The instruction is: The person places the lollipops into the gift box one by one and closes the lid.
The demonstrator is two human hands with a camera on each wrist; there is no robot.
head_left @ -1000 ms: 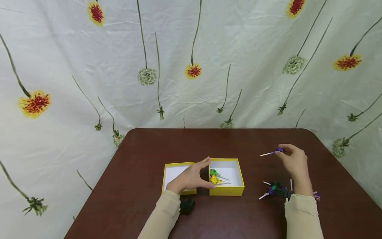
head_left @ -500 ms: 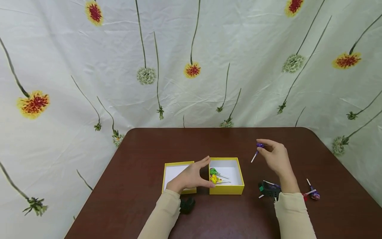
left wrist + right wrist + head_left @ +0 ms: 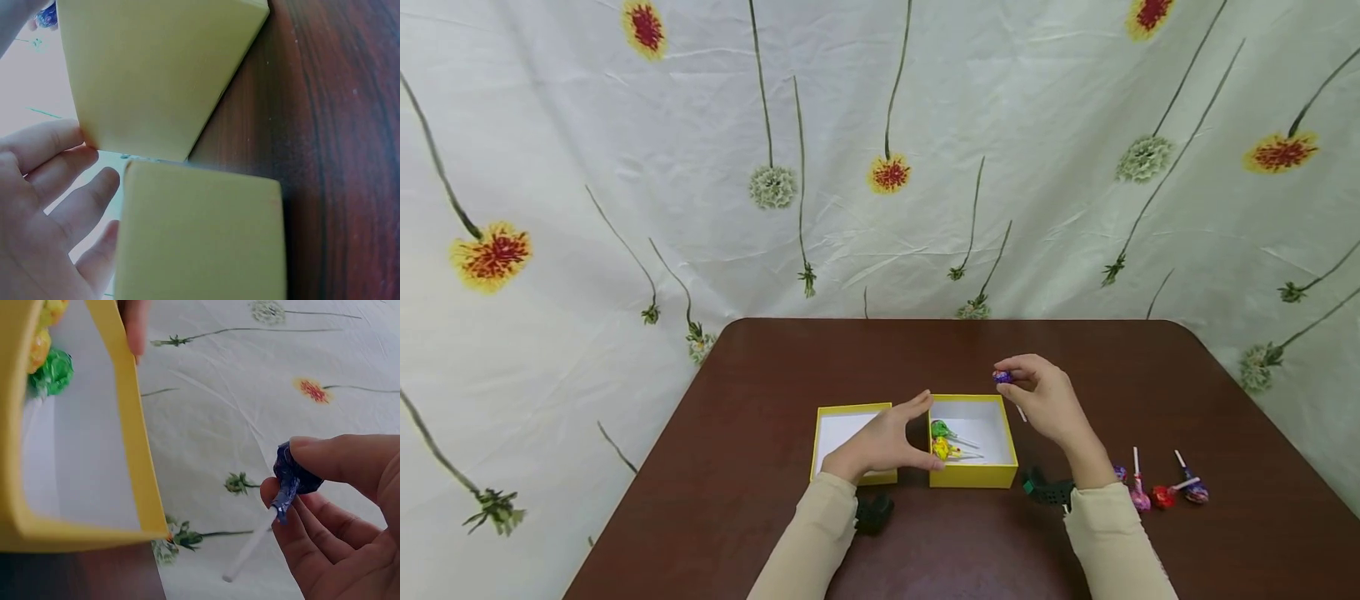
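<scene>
My right hand [image 3: 1043,402] pinches a purple-wrapped lollipop [image 3: 1002,377] by its head, above the back right corner of an open yellow box [image 3: 973,477]. In the right wrist view the lollipop's white stick [image 3: 250,544] points down and left. A green lollipop [image 3: 939,429] and a yellow lollipop [image 3: 942,448] lie inside along the box's left wall. My left hand [image 3: 880,442] spans that side, thumb at the front wall and fingers at the back corner, holding the box. In the left wrist view its fingers [image 3: 53,140] touch the box's edge.
A shallow yellow-rimmed tray, probably the lid [image 3: 842,425], lies left of the box, partly under my left hand. Several lollipops, including a red one [image 3: 1162,497] and a pink one [image 3: 1140,500], lie on the brown table [image 3: 970,542] at right. A flowered curtain [image 3: 820,250] hangs behind.
My right hand has moved left with the purple lollipop, from the table's right side to the box's back right corner. The lollipop's stick has swung downward. My left hand stays on the box.
</scene>
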